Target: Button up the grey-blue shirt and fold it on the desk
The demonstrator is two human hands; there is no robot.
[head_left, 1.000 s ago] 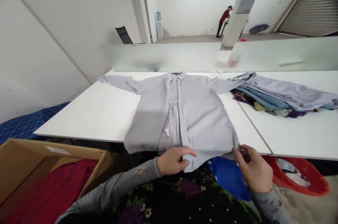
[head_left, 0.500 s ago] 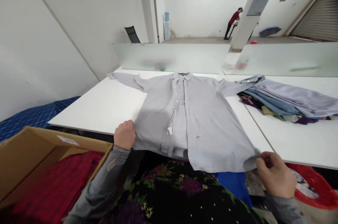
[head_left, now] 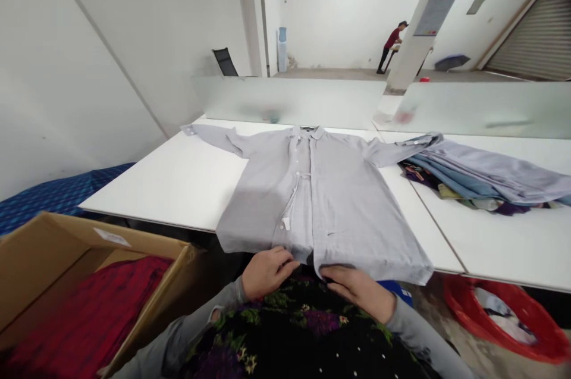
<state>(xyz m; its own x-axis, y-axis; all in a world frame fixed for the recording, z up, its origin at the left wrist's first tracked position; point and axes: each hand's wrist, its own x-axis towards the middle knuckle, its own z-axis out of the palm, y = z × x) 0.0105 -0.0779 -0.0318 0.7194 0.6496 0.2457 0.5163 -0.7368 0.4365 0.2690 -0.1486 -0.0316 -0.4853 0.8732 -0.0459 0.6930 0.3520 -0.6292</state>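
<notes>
A light grey button-up shirt [head_left: 352, 200] lies spread front side up, its collar at the far side and both sleeves stretched out sideways. Its front is unfastened, and the bottom hem hangs over the near table edge. My left hand [head_left: 267, 272] is closed on the hem at the lower corner of the left front panel. Across the gap, my right hand [head_left: 361, 291] grips the lower corner of the other panel, with its fingertips partly hidden by the cloth. A small white tag [head_left: 286, 224] shows at the opening.
A stack of folded clothes [head_left: 486, 179] lies at the right of the white table [head_left: 178, 182]. The cardboard box [head_left: 156, 240] at lower left holds red checked cloth [head_left: 98, 307]. A red-lined container [head_left: 542, 331] stands at lower right. Frosted dividers [head_left: 289, 96] edge the table; a person [head_left: 391, 46] stands far behind.
Both hands have moved inward from the shirt's lower side corners to the front opening, and now hold the hem there. The side corners have been let go and hang loose.
</notes>
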